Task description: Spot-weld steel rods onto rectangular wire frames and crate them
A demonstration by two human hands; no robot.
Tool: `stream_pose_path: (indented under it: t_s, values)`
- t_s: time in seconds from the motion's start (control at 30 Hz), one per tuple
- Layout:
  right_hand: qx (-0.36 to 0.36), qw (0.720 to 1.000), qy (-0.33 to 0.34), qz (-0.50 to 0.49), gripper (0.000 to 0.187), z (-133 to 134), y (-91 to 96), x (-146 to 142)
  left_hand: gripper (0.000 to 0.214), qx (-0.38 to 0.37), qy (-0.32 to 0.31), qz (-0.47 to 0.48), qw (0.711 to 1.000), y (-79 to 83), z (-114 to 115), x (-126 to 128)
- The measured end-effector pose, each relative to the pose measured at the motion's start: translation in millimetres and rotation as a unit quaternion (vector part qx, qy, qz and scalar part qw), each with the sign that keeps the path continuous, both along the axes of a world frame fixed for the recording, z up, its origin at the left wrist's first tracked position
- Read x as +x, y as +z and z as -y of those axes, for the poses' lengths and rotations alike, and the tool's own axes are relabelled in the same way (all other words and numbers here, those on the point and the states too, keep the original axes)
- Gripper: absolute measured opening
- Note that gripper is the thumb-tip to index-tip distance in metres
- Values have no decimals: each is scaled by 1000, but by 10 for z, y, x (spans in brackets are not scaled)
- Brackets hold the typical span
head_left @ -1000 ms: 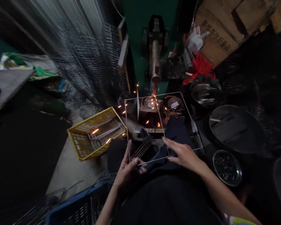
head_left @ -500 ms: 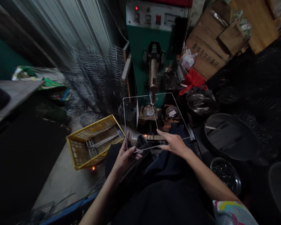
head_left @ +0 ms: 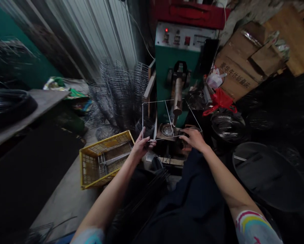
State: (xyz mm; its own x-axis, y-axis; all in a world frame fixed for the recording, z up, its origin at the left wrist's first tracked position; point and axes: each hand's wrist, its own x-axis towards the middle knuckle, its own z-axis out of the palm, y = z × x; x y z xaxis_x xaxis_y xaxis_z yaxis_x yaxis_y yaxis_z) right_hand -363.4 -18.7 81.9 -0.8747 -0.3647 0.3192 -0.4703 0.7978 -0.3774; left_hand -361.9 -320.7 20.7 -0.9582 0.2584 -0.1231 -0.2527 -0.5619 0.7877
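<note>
Both my hands hold a thin rectangular wire frame (head_left: 143,118) with one cross wire, tilted up in front of a green spot-welding machine (head_left: 167,71). My left hand (head_left: 141,146) pinches the frame's near left corner. My right hand (head_left: 194,138) is closed on the near edge farther right. The machine's metal electrode rod (head_left: 177,96) hangs just above a round lower die (head_left: 168,129), with the cross wire beside it. A bundle of dark straight wires (head_left: 152,188) lies across my lap.
A yellow plastic crate (head_left: 91,169) with loose rods stands on the floor at left. Stacked wire racks (head_left: 118,91) lean behind it. Black basins (head_left: 266,173) and wire coils (head_left: 226,127) crowd the right. Cardboard boxes (head_left: 233,78) and a red bag (head_left: 220,100) sit beyond. A bench (head_left: 27,112) is at left.
Sparks flew at the electrode a second ago and have stopped. Both hands have pushed the wire frame forward and up towards the machine, and my view has lifted.
</note>
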Motion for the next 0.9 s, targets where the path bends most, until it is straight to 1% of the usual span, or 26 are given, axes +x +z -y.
stream_pose_path:
  t_s: [0.1, 0.17, 0.4, 0.57, 0.77, 0.83, 0.9]
  values:
    - [-9, 1000, 25, -7, 26, 32, 22, -210, 101, 9, 5, -6, 1000, 2, 15, -175]
    - [-18, 999, 30, -14, 24, 39, 29, -326, 101, 11, 9, -14, 1000, 23, 13, -253]
    - [-51, 998, 21, -15, 20, -19, -15, -603, 101, 16, 23, -27, 999, 100, -45, -395]
    - [-57, 998, 16, -21, 20, -28, -12, -680, 101, 25, 28, -24, 999, 116, -76, -484]
    - [-49, 998, 11, -23, 23, -35, -87, -737, 99, 15, 22, -23, 999, 36, -64, -541]
    - [-40, 999, 6, -31, 26, -51, -107, -745, 97, 7, 16, -21, 1000, 15, -52, -540]
    - [-24, 999, -8, -47, 33, -86, -87, -718, 93, -2, 8, -24, 1000, 10, -56, -541]
